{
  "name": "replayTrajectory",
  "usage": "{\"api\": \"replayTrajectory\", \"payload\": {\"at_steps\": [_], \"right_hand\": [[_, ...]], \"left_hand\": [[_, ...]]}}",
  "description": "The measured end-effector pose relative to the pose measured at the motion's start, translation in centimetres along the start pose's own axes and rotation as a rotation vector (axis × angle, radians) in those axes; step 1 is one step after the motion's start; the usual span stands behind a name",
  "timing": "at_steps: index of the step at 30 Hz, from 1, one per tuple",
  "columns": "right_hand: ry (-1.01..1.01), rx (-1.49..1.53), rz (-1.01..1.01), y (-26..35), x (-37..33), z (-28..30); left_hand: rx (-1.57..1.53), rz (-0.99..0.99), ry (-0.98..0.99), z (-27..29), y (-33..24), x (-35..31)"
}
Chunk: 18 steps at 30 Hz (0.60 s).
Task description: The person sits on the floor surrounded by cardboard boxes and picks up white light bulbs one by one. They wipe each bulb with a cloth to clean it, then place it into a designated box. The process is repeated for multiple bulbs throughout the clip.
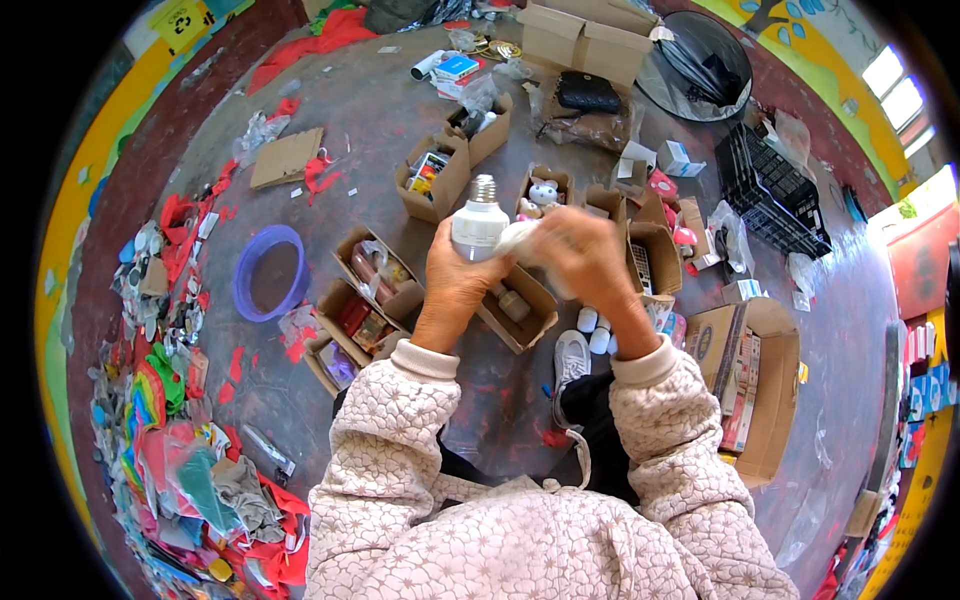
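A white light bulb (480, 222) with a silver screw cap stands upright in my left hand (452, 280), whose fingers are wrapped round its lower part. Beside it my right hand (588, 250) is closed and smeared by motion. A blurred white thing (516, 238), perhaps a cloth, is pinched in the right hand's fingers and meets the bulb's side. Just below my hands stands an open cardboard box (540, 328) with another pale bulb-like thing (513, 304) inside.
Small sorted boxes surround me, including one with a plush toy (543, 192). A purple basin (238, 280) sits left, beyond it a long heap of mixed waste (180, 470). Right are a black crate (765, 195) and a large carton (775, 400). White bottles (600, 338) lie by my shoe.
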State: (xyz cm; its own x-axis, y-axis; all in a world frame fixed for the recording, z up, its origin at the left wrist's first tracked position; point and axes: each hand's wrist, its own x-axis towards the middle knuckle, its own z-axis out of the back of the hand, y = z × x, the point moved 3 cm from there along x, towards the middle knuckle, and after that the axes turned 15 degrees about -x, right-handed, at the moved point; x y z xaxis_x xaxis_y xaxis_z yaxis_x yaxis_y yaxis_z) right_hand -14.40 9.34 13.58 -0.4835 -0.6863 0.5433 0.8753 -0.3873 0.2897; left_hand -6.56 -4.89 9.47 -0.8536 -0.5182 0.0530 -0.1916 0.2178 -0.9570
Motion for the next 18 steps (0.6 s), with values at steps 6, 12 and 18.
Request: {"api": "replayTrajectory", "payload": {"at_steps": [6,12,18], "right_hand": [[0.211,0.996,-0.993,-2.0,-1.7,-2.8],[0.235,1.094,-0.637,2.9,-0.9,-5.4],[0.286,1.302,-0.665,0.6,-0.1,-2.9]], "left_hand": [[-0.702,0.139,-0.057,-0.1,-0.2,-0.1],[-0.745,0.181,0.049,-0.5,0.8,-0.5],[-0.617,0.259,0.25,-0.8,-0.4,-1.3]]}}
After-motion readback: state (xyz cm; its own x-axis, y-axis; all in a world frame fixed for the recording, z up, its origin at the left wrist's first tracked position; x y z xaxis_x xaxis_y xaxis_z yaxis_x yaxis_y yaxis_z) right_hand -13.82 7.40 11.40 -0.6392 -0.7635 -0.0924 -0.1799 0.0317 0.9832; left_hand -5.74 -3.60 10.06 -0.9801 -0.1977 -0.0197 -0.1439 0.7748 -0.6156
